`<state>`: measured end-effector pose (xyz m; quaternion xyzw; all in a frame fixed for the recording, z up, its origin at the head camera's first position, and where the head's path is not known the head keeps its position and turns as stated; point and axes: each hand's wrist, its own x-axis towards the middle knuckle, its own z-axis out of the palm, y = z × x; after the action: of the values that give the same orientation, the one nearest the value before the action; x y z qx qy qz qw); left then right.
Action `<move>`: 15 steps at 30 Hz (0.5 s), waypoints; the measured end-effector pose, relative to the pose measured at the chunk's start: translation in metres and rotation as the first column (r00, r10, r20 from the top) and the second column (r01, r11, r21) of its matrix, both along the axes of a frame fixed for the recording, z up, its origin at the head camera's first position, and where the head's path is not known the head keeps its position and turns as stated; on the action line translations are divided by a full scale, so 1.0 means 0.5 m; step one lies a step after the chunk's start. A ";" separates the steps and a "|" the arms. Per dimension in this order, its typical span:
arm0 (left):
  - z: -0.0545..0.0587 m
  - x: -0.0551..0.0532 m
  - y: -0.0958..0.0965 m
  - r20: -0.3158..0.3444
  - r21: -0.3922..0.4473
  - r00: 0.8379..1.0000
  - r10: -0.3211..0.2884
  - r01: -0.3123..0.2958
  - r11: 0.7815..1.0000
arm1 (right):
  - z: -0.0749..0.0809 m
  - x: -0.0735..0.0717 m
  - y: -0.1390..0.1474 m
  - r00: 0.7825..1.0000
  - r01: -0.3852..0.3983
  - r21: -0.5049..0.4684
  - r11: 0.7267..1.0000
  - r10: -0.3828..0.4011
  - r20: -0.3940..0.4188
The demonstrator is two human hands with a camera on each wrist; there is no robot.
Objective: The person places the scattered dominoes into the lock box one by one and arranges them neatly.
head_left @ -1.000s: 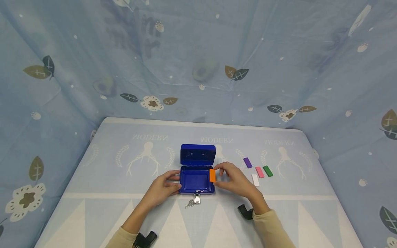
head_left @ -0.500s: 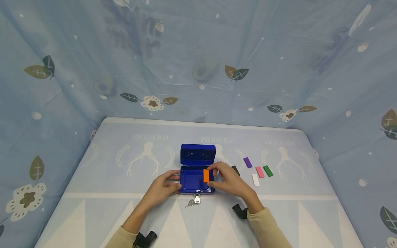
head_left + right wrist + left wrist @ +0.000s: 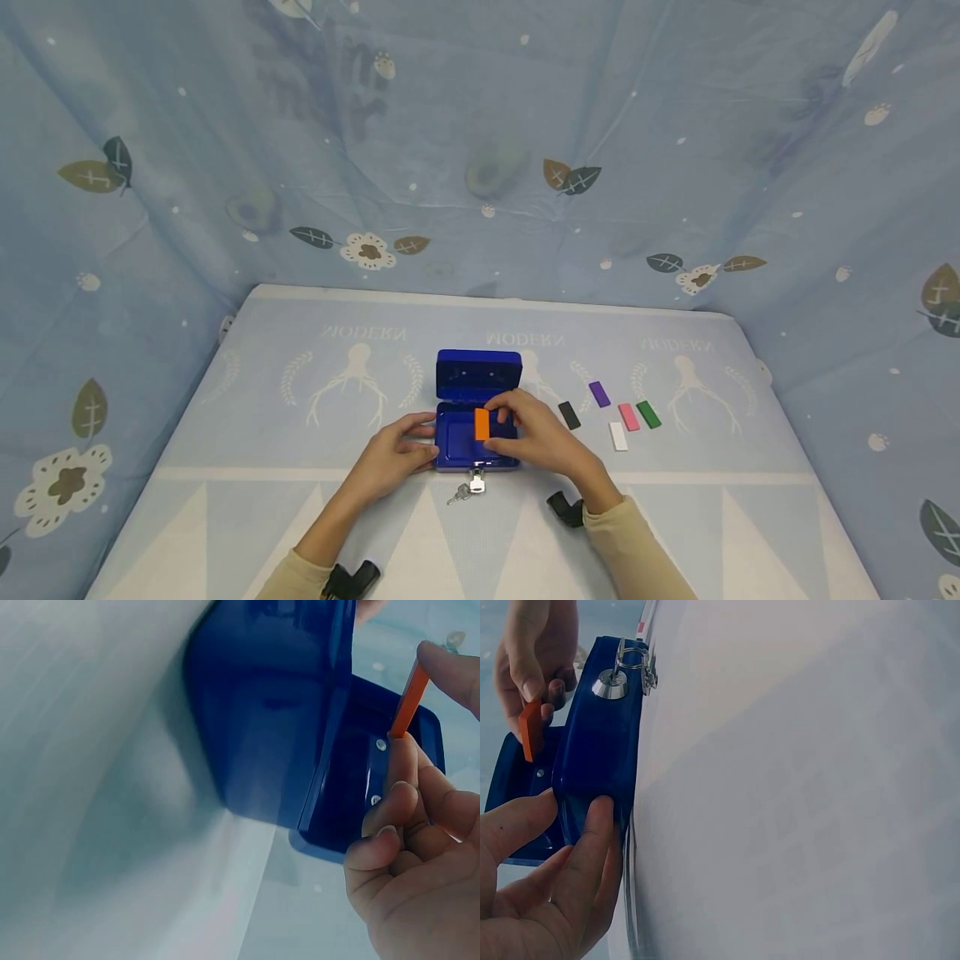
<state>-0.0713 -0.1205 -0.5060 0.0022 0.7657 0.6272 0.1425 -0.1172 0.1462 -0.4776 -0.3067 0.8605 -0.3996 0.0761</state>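
A small blue metal cash box [image 3: 459, 437] stands with its lid [image 3: 478, 375] raised at the back. In the head view, my left hand [image 3: 393, 454] rests its fingers and thumb against the box's left side, and the left wrist view has its fingertips on the blue wall [image 3: 600, 765]. Over the tray, my right hand [image 3: 536, 435] pinches an orange rectangular block [image 3: 482, 424], upright, between thumb and fingertips. From the right wrist, this block [image 3: 410, 701] is seen edge-on, gripped at both ends. Keys [image 3: 459, 493] hang from the front lock [image 3: 610, 684].
Right of the box lie black [image 3: 569, 415], purple [image 3: 599, 394], white [image 3: 618, 436], pink [image 3: 628, 417] and green [image 3: 648, 414] blocks on the patterned tabletop [image 3: 480, 321]. A blue printed curtain [image 3: 480, 125] rises behind the table.
My right hand has carried the orange block leftward, from the box's right rim to over the middle of the tray. The black block has come into view. My left hand stays put.
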 end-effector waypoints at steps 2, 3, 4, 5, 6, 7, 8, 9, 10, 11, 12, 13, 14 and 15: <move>0.001 0.000 0.000 0.003 -0.005 1.000 0.004 -0.004 1.000 | -0.001 -0.001 -0.006 1.000 -0.005 0.001 1.000 0.005 0.001; 0.001 0.001 0.000 0.005 -0.007 1.000 0.005 -0.005 1.000 | -0.002 -0.002 -0.010 1.000 -0.005 0.000 1.000 0.005 0.002; 0.001 0.001 0.000 0.007 -0.009 1.000 0.005 -0.005 1.000 | -0.003 -0.002 -0.013 1.000 -0.005 0.000 1.000 0.005 0.002; 0.002 0.001 0.000 0.007 -0.009 1.000 0.005 -0.005 1.000 | -0.003 -0.001 -0.017 1.000 -0.006 -0.003 1.000 0.006 0.005; 0.002 0.001 0.000 0.009 -0.009 1.000 0.005 -0.004 1.000 | -0.004 -0.001 -0.021 1.000 -0.006 -0.002 1.000 0.006 0.010; 0.001 0.000 0.000 0.010 -0.007 1.000 0.004 -0.004 1.000 | -0.005 -0.001 -0.025 1.000 -0.004 0.004 1.000 0.004 0.017; 0.001 0.000 0.000 0.012 -0.005 1.000 0.002 -0.002 1.000 | -0.006 -0.001 -0.029 1.000 -0.004 0.010 1.000 0.004 0.024; 0.001 0.000 -0.001 0.010 -0.002 1.000 -0.001 0.001 1.000 | -0.007 0.000 -0.034 1.000 -0.005 0.015 1.000 0.004 0.030; 0.001 0.000 -0.001 0.010 0.001 1.000 -0.004 0.004 1.000 | -0.008 0.001 -0.038 0.999 -0.005 0.023 1.000 0.004 0.036; 0.001 -0.001 -0.001 0.008 0.003 1.000 -0.007 0.007 1.000 | -0.009 0.002 -0.042 0.999 -0.005 0.029 1.000 0.004 0.041; 0.001 -0.001 -0.002 0.008 0.006 1.000 -0.009 0.009 1.000 | -0.010 0.003 -0.047 0.999 -0.004 0.035 0.999 0.003 0.043; 0.001 0.000 -0.002 0.006 0.007 1.000 -0.012 0.012 1.000 | -0.011 0.004 -0.051 0.999 -0.003 0.040 0.999 0.001 0.044; 0.001 0.000 -0.003 0.004 0.009 1.000 -0.014 0.014 1.000 | -0.012 0.005 -0.055 0.999 -0.002 0.043 0.999 0.001 0.044; 0.001 0.000 -0.003 0.002 0.009 1.000 -0.015 0.015 1.000 | -0.012 0.005 -0.060 0.999 -0.001 0.046 0.999 -0.001 0.043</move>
<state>-0.0714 -0.1220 -0.5056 0.0079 0.7626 0.6297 0.1482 -0.1145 0.1163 -0.4838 -0.2963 0.8677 -0.3861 0.1014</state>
